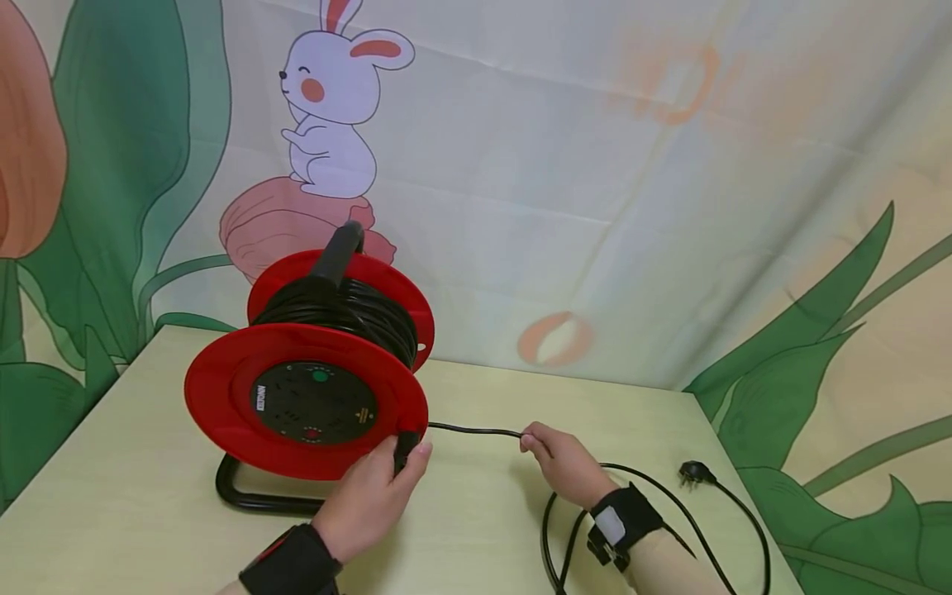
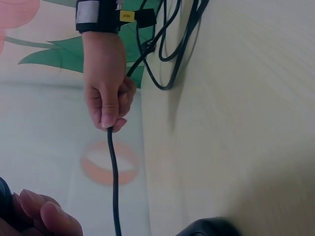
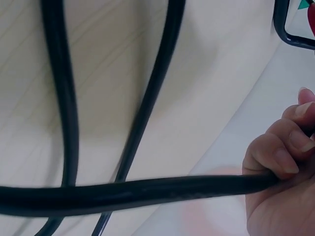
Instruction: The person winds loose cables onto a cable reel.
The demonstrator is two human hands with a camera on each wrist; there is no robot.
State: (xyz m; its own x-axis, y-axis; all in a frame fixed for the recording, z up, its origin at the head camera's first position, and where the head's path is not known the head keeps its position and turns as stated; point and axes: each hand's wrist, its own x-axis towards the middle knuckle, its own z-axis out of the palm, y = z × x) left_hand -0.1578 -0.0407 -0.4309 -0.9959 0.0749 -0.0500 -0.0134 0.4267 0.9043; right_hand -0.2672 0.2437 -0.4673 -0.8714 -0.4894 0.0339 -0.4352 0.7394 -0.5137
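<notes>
A red cable reel (image 1: 223, 397) stands on its black tube frame, with black cable (image 1: 372, 318) wound thickly between its two discs. Its front disc carries a dark socket panel (image 1: 316, 401). At that disc's lower right, my left hand (image 1: 372, 496) grips a small black crank knob (image 1: 406, 446). My right hand (image 1: 558, 463), off to the right of the reel, holds the cable, which runs nearly straight from the reel into the fingers. In the right wrist view the fingers (image 3: 278, 147) curl round the cable (image 3: 147, 194).
Loose loops of cable (image 1: 669, 496) lie on the pale table (image 1: 461, 529) beneath and beyond the right wrist. The plug (image 1: 697, 473) rests near the table's right edge. Behind the table hangs a printed curtain (image 1: 521, 207) with a rabbit and leaves.
</notes>
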